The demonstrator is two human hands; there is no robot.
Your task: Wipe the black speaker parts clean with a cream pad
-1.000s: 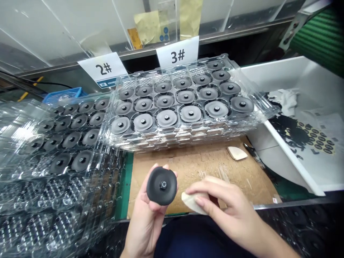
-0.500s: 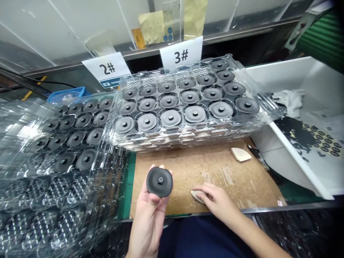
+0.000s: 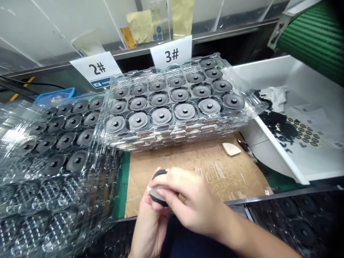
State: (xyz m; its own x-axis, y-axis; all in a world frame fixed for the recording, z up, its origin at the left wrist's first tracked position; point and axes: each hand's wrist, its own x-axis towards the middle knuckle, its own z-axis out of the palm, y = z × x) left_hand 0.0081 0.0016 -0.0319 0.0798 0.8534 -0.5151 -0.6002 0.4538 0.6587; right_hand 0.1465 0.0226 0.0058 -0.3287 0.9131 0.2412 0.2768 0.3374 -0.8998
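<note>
My left hand [image 3: 149, 224] holds a round black disc part [image 3: 159, 174] upright over the near edge of a brown cardboard mat [image 3: 204, 168]. My right hand [image 3: 185, 200] lies across the front of the disc, its fingers closed and pressing a small pale wedge-shaped piece [image 3: 153, 191] against it. Most of the disc is hidden behind the right hand. Beyond the mat stands a stack of clear plastic trays [image 3: 258, 107] holding several of the same black discs.
A second clear tray stack [image 3: 16, 168], part-filled with discs, lies to the left. A white bin [image 3: 279, 143] with black scraps and a ring sheet stands at right. Another pale wedge [image 3: 230, 148] rests on the mat's far right. Signs 2# [image 3: 96, 68] and 3# [image 3: 171, 55] stand behind.
My right hand has lifted the pale wedge off the mat and brought it left onto the disc, covering it. The left hand with the disc stays in place.
</note>
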